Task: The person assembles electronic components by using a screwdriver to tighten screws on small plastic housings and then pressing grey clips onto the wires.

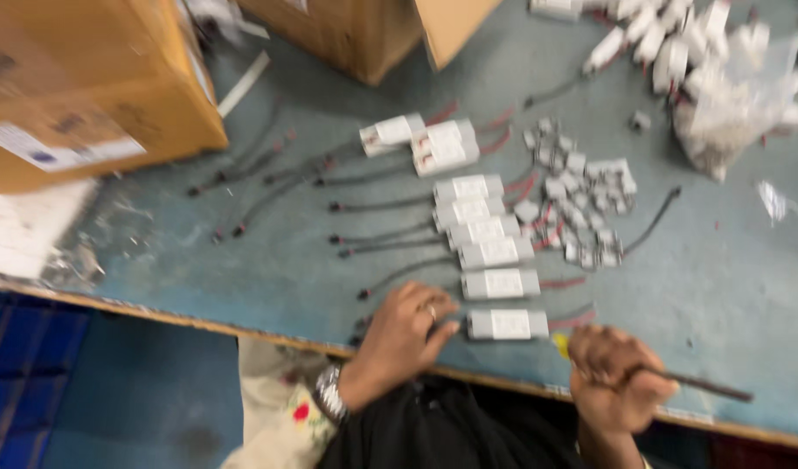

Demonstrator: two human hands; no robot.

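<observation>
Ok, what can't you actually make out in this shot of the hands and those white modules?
Head view, all motion-blurred:
- Labels on the white modules: smeared, unreadable.
- Thin dark tool in the right hand: its kind is unclear; the fingers hide its near end.
- Left hand: whether it holds a dark cable, fingers cover it.
- Pile of small pieces: too small and blurred to identify.
- Cardboard box: cut off by the frame edge.

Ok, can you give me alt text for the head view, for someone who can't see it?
Blurred view down onto a blue-grey table, where the left hand rests by the nearest of a row of white modules with black leads. The right hand grips a thin dark rod. Cardboard boxes stand at the far left.
</observation>
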